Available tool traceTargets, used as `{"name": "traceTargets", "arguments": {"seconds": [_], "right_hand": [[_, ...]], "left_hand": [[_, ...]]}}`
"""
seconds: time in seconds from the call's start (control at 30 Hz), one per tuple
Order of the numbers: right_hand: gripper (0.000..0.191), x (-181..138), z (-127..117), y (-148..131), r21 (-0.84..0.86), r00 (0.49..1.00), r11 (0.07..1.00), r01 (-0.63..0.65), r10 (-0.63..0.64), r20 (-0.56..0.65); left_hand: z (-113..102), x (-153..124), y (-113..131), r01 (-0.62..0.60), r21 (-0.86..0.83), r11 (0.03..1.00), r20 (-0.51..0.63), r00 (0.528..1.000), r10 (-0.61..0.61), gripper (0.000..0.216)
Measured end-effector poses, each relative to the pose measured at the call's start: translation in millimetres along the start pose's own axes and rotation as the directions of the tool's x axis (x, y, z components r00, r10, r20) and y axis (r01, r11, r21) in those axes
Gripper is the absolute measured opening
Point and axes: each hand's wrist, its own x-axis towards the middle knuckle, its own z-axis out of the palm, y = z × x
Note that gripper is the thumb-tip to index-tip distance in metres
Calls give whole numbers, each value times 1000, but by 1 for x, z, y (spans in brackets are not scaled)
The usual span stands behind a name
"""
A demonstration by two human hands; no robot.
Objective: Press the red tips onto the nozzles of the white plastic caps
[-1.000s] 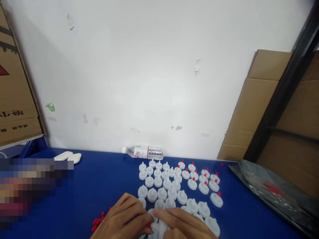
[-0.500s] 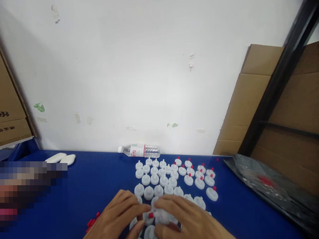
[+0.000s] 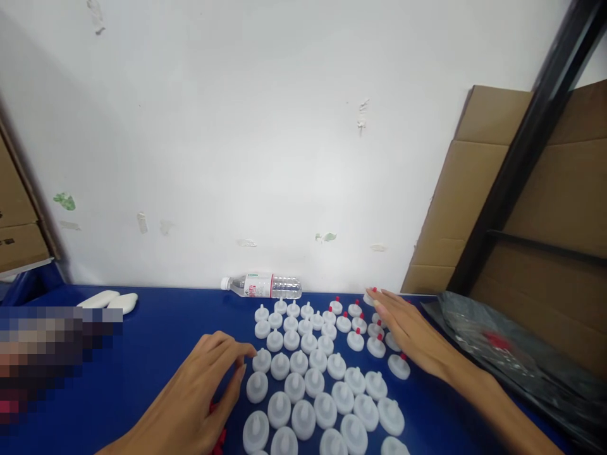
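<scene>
My right hand (image 3: 412, 322) stretches to the back right of the blue table, its fingers on a white round cap (image 3: 368, 297) with a red tip (image 3: 374, 290). Its palm partly hides other red-tipped caps there. My left hand (image 3: 208, 379) is open, thumb and forefinger apart, with the forefinger beside a plain white nozzle cap (image 3: 262, 361). Under the left palm lie small red tips (image 3: 218, 439), mostly covered. Several plain white nozzle caps (image 3: 303, 418) stand nozzle up in loose rows between my hands. Red-tipped ones (image 3: 355, 340) form a group at the right.
A water bottle (image 3: 260, 285) lies along the wall. Two white oval objects (image 3: 122, 303) rest at the back left, beside a pixelated patch. Grey plastic bags (image 3: 493, 354) lie at the right edge, below cardboard (image 3: 465, 183) and a black post (image 3: 502, 170).
My right hand has carried a red-tipped cap from the front middle to the back right group. My left hand has come away from it, moving left, and its fingers are apart.
</scene>
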Motion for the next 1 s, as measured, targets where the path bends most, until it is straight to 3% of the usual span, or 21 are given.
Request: {"name": "traceTargets", "arguments": {"seconds": [0.17, 0.43, 1.0], "right_hand": [[76, 1, 12, 7, -10, 994, 999, -37, 38, 103], [85, 5, 16, 17, -24, 987, 997, -78, 80, 137], [56, 4, 8, 6, -83, 996, 994, 73, -77, -45]], "left_hand": [[3, -2, 1, -2, -19, 1000, 10, 1000, 2, 21], [5, -3, 0, 2, -32, 999, -2, 1000, -2, 24], [3, -1, 5, -56, 15, 998, 60, 997, 55, 23]]}}
